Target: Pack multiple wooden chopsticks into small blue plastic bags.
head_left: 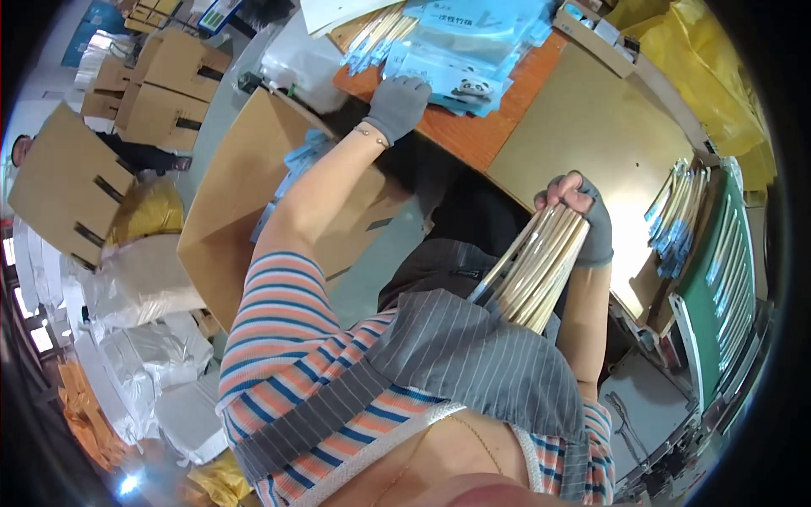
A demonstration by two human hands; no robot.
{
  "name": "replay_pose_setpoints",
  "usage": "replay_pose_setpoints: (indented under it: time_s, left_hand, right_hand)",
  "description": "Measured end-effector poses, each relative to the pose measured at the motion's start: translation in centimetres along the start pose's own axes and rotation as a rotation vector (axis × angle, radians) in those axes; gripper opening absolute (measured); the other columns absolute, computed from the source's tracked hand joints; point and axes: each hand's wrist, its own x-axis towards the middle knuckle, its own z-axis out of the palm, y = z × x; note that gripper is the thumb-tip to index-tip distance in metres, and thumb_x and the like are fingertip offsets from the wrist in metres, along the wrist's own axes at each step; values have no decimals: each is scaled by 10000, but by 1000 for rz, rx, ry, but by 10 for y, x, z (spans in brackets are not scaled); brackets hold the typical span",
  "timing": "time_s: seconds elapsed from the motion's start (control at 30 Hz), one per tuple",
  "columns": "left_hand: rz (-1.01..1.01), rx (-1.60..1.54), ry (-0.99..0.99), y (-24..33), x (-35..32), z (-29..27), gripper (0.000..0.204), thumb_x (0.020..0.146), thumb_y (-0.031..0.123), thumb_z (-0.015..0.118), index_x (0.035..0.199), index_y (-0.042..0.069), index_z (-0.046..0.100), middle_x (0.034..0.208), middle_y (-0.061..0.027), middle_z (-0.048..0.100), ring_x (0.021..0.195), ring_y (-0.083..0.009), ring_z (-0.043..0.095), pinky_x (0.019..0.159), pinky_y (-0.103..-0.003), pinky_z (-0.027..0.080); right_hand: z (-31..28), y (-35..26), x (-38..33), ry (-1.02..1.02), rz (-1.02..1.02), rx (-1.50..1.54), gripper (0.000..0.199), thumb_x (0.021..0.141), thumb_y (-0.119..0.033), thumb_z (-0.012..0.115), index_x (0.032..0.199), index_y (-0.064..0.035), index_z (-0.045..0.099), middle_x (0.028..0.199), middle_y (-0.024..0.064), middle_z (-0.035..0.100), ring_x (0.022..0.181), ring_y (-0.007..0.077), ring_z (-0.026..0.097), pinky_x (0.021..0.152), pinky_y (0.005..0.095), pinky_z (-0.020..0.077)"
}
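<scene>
My right hand (581, 203), in a grey fingerless glove, is wrapped round one end of a bundle of individually wrapped chopsticks (545, 266). The bundle slants down in front of my apron. At the table's near edge, my left hand (400, 106), gloved the same way, is closed at the corner of a blue plastic bag (448, 76) with a panda picture; its fingertips are partly hidden. This bag lies on a stack of blue bags (481, 29). More wrapped chopsticks (378, 35) lie on the table just beyond my left hand.
An open cardboard box (236, 177) stands below my left arm, with blue packages (291, 169) inside. The table (541, 84) has an orange-brown part and a tan board (591, 127). At right are another chopstick bundle (678, 207) and a green slanted surface (718, 279). A person's dark-clad leg (148, 156) shows behind cartons.
</scene>
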Motion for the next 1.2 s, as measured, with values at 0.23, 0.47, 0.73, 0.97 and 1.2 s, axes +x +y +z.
replay_pose_setpoints:
  time_s: [0.23,0.47,0.73,0.97,1.2]
  left_hand:
    - [-92,-880,263,124,53,6,335,810,375,629,791,41,606,811,-175,616,788,-355,604,667,-447,462]
    - [-112,-779,-354,223,38,25,364,862,390,497,817,70,666,772,-186,648,721,-374,624,668,-457,468]
    - [197,-904,99,229,38,-35,352,891,362,456,959,37,571,871,-163,589,760,-362,584,616,-421,470]
    - [407,-1012,17,226,-35,-69,270,812,261,584,944,26,604,805,-129,589,673,-305,606,575,-398,484]
    - [300,-1074,41,230,9,-110,313,814,267,576,963,-8,587,733,-173,570,675,-340,585,604,-425,455]
  right_hand:
    - [-11,-1,-13,115,-29,-14,461,788,-210,627,1172,17,508,754,78,555,763,242,553,843,378,442]
    - [-66,12,-15,252,167,104,624,804,-120,551,1371,13,327,765,77,580,778,246,612,730,341,508]
    - [-97,42,3,424,33,273,441,885,-155,554,1278,6,438,982,107,617,831,192,624,730,313,532]
    - [-143,134,-76,475,-283,265,361,926,-304,495,1135,-12,536,956,93,597,755,215,594,666,318,514]
    - [-26,-14,-120,865,-523,-1572,231,723,-194,707,861,-70,570,671,115,601,605,283,601,595,352,478]
